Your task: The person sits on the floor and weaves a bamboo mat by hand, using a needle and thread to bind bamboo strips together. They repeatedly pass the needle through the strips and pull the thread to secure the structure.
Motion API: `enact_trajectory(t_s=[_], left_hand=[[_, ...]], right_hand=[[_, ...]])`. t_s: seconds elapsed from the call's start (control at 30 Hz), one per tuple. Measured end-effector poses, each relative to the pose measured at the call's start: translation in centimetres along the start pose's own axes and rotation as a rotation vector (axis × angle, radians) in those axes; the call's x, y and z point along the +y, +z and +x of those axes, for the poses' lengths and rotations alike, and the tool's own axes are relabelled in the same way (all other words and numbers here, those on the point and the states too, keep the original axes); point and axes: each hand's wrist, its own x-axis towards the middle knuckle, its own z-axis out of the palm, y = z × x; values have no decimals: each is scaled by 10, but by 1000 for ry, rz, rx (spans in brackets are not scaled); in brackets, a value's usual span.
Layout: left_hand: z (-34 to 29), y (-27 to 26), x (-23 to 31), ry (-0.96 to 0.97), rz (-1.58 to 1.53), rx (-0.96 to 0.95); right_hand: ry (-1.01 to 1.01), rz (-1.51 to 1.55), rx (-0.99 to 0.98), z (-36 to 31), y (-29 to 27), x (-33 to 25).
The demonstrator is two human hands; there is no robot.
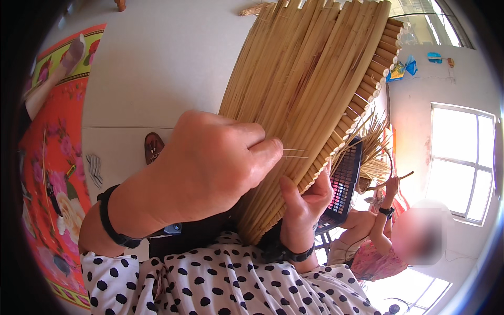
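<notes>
Reed panel point(299, 79): I see it spanning top to lower centre.
Left hand point(226, 157): I see fingers pinching thin strands point(296, 149), centre.
Right hand point(307, 202): fingers grasping the panel's edge, right of centre.

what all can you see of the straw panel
This straw panel has long, pale tan stalks packed side by side, with round cut ends of crosswise stalks lining its right edge. It slants up to the picture's top. The right hand grips its lower right edge; the left hand holds thin strands before it.
</notes>
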Motion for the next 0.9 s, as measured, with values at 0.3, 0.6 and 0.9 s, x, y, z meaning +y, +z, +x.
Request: enact_trajectory(t_s=[0.3, 0.6, 0.9], left_hand=[[6, -9, -10, 47, -65, -37], [-2, -35, -16, -105, -212, -227], [-1, -61, -6, -269, -104, -434]], right_hand=[[-251, -79, -112, 5, 1, 1], [-252, 62, -196, 0, 25, -5], [-234, 181, -194, 2, 38, -9]])
